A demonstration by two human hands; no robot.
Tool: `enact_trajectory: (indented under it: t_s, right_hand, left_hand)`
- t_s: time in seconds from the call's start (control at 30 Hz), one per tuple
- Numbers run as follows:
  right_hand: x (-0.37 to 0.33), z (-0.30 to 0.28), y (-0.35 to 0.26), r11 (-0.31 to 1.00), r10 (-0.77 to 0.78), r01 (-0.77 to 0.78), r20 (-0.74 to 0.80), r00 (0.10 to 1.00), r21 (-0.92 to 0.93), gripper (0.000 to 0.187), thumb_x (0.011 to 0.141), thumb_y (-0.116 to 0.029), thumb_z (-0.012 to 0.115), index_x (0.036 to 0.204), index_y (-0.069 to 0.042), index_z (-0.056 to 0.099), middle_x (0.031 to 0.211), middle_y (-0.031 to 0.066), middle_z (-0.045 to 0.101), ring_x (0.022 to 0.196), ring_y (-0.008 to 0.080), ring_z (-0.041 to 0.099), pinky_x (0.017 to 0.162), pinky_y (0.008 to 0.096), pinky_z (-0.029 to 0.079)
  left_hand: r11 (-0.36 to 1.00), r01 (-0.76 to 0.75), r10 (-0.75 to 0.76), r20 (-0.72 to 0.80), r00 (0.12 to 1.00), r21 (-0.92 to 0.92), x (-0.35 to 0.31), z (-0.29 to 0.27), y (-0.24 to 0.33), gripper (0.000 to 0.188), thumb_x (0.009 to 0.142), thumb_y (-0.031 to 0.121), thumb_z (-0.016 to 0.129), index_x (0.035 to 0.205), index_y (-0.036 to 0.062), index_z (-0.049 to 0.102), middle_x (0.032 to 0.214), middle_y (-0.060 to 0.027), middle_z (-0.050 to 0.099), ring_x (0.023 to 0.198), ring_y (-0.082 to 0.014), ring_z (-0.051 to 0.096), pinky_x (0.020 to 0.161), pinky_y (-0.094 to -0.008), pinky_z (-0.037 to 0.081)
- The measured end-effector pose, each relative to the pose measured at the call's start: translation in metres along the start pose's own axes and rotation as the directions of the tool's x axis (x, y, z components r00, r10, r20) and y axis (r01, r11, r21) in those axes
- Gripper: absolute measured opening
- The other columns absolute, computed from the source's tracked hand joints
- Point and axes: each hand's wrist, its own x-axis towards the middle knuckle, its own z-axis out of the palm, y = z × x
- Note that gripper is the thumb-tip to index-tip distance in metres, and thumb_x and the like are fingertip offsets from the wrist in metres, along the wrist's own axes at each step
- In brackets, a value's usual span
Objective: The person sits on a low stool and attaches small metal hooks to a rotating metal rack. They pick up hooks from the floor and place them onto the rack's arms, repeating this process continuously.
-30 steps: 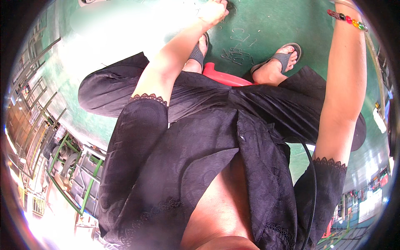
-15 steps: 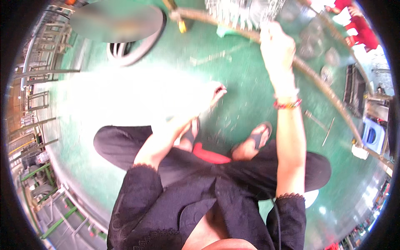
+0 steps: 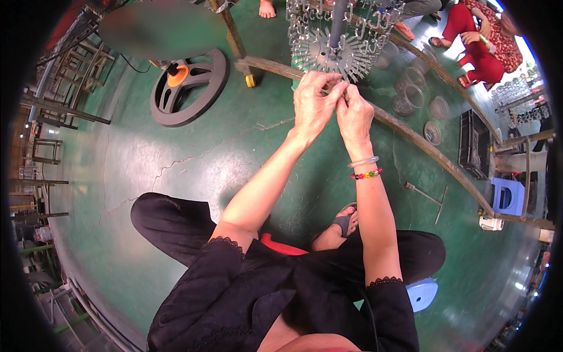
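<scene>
A black wheel [image 3: 189,88] lies at upper left on the green floor [image 3: 146,176]. Since a moment ago both hands have risen to the metal hook rack [image 3: 334,44] at top centre: the left hand [image 3: 314,105] and right hand [image 3: 355,114] pinch together, probably on a small hook, too tiny to confirm. Clear jars [image 3: 410,97] sit at the right.

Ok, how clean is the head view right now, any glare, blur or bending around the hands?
Head view: the left hand and right hand are sharp at the metal rack; the wooden beam bends from fisheye; glare whitens the green floor on the left; a blurred patch sits top left; corners are black.
</scene>
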Motion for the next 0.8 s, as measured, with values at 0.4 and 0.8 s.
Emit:
enact_trajectory:
  t_s: [0.4,0.8]
  right_hand:
    - [0.0,-0.042,-0.011,0.91,0.252,-0.278,0.121,0.96,0.309,0.025,0.09,-0.014,0.059,0.11,0.0,0.063,0.088,0.0091,0.068,0.064,0.0106,0.062,0.048,0.0223,0.045]
    - [0.056,-0.061,-0.019,0.717,0.171,-0.434,0.466,0.868,0.545,0.018,0.088,-0.005,0.059,0.102,0.007,0.063,0.096,0.0138,0.065,0.074,0.0106,0.059,0.052,0.0192,0.04]
  left_hand:
    - [0.992,-0.121,0.125,-0.106,0.986,0.046,-0.022,-0.002,-0.007,0.011,0.076,0.015,0.065,0.083,0.0077,0.068,0.081,-0.0075,0.064,0.081,-0.027,0.059,0.075,-0.0381,0.048]
    - [0.978,-0.202,0.186,-0.247,0.951,-0.04,-0.035,-0.008,-0.005,0.013,0.07,0.007,0.069,0.082,0.0076,0.066,0.077,-0.0053,0.061,0.078,-0.025,0.058,0.07,-0.0353,0.048]
